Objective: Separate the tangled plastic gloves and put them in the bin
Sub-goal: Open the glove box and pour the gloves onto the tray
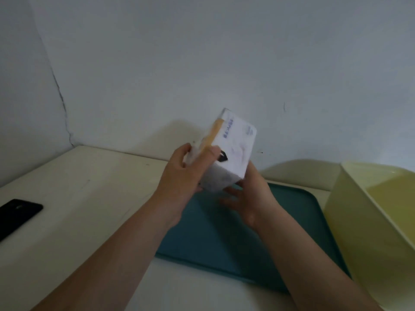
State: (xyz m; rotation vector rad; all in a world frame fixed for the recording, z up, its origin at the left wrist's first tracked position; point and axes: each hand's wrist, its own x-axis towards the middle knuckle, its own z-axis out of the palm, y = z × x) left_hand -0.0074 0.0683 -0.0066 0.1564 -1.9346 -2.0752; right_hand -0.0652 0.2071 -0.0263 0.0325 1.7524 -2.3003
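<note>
A cream-white table (74,212) stands against a pale grey-blue wall (202,63). A teal tray (215,250) with a low rim and rounded corners lies flat on it, right of the middle. A black phone (16,215) lies flat at the table's left edge, well apart from the tray. A thin dark crack (62,104) runs down the wall's left part, ending near the table's back corner
</note>
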